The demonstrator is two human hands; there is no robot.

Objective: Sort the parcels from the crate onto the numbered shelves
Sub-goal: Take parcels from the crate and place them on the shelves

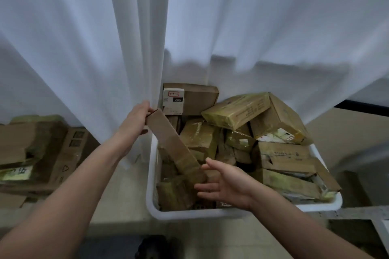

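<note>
A white plastic crate (152, 174) stands on the floor, heaped with several cardboard parcels wrapped in yellowish tape. A long narrow cardboard parcel (170, 141) slants from the crate's upper left down toward its middle. My left hand (134, 120) grips its top end above the crate's left rim. My right hand (223, 183) is spread at the parcel's lower end, fingers straight and touching or just short of it. An upright box with a white label (173, 99) reading 090 stands at the crate's back.
White curtains (126, 38) hang right behind the crate and fill the upper view. A pile of flattened cardboard and parcels (40, 153) lies on the floor at the left. A grey metal frame (357, 214) shows at the lower right.
</note>
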